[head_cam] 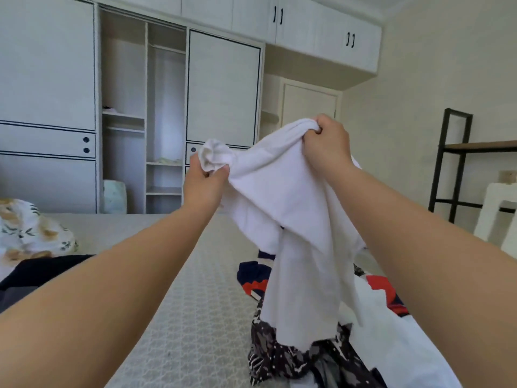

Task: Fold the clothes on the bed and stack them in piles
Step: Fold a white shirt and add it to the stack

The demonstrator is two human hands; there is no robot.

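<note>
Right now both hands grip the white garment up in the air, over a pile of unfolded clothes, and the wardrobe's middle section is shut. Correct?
Not quite: the wardrobe middle section stands open, its shelves and rail showing in the head view. The rest holds: the left hand and right hand both grip the white garment in the air, over a pile of unfolded clothes.

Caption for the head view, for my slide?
Both hands, left and right, hold a white garment above unfolded clothes.
</note>
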